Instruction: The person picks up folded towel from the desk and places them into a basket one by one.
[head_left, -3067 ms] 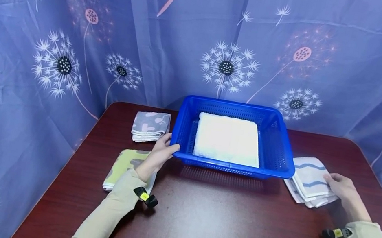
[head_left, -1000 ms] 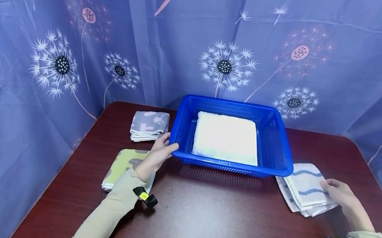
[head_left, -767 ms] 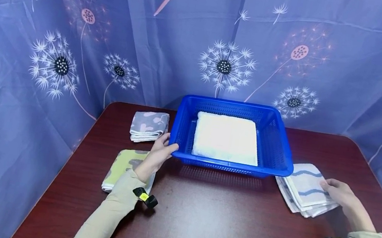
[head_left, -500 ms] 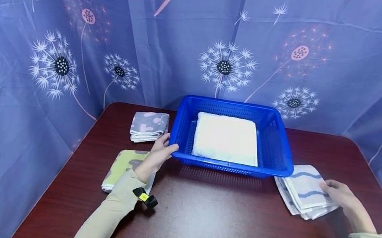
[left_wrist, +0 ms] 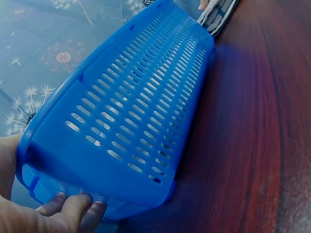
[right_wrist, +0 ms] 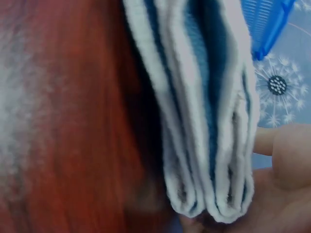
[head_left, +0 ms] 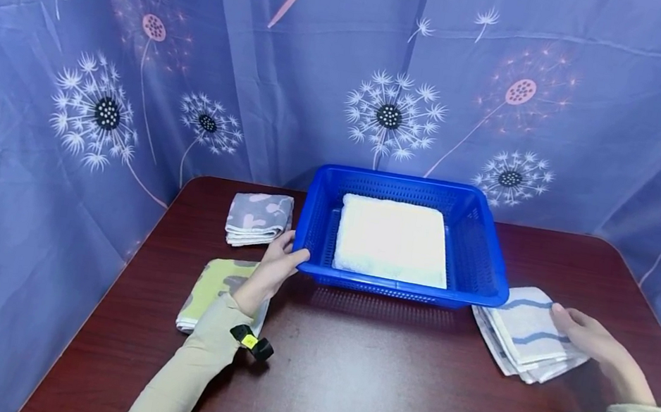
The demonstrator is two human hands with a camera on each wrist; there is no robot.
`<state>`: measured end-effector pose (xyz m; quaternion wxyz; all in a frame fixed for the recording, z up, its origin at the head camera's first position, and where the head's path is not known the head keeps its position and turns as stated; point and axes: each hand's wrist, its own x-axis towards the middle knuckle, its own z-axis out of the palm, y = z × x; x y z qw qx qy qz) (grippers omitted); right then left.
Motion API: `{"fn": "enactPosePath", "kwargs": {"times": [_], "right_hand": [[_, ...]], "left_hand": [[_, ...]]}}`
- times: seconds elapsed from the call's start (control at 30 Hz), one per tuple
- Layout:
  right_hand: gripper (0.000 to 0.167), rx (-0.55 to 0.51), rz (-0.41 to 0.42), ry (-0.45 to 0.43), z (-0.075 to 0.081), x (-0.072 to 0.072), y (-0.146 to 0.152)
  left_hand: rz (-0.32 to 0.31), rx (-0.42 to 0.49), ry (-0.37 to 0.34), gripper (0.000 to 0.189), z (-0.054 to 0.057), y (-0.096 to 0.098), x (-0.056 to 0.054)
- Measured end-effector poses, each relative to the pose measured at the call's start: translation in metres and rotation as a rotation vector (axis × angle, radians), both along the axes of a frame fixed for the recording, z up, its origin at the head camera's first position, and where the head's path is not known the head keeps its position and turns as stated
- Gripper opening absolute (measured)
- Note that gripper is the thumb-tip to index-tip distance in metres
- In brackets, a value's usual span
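A blue perforated basket [head_left: 402,286] stands at the back of the table, holding a folded white towel [head_left: 392,240]. My left hand [head_left: 272,268] grips its front left corner, thumb over the rim; in the left wrist view the fingers [left_wrist: 77,206] curl against the side wall below. To the right, my right hand [head_left: 593,338] pinches the right edge of a folded white towel with blue wavy stripes [head_left: 532,336], thumb on top. Its stacked layers [right_wrist: 194,97] fill the right wrist view, with fingers partly hidden behind them. The towel's far left corner tucks under the basket's rim in the head view.
A folded grey and pink towel [head_left: 258,218] lies left of the basket. Nearer me is a folded yellow-green and grey towel [head_left: 208,294], partly behind my left forearm. A blue dandelion-print curtain [head_left: 297,87] hangs right behind the dark red table [head_left: 355,381].
Over about three seconds the striped towel and my right hand have shifted toward me and slightly left. My right thumb has just moved a little on the towel. The left hand stays at the basket.
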<state>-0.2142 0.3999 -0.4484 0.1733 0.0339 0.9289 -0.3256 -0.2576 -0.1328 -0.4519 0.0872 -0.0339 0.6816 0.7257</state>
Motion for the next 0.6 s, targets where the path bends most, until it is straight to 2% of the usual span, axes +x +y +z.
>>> {"fn": "enactPosePath", "kwargs": {"times": [0.13,0.3,0.6], "right_hand": [[0.071,0.054,0.01,0.085,-0.007,-0.004,-0.004],[0.064,0.124,0.033,0.142,-0.013,-0.007,-0.006],[0.066,0.125,0.035,0.132,-0.012,-0.006,-0.007]], "left_hand": [[0.005,0.013,-0.001,0.053,0.0,0.001,0.0],[0.007,0.022,0.004,0.053,-0.001,0.001,0.0],[0.009,0.036,0.007,0.051,-0.002,0.001,-0.002]]}}
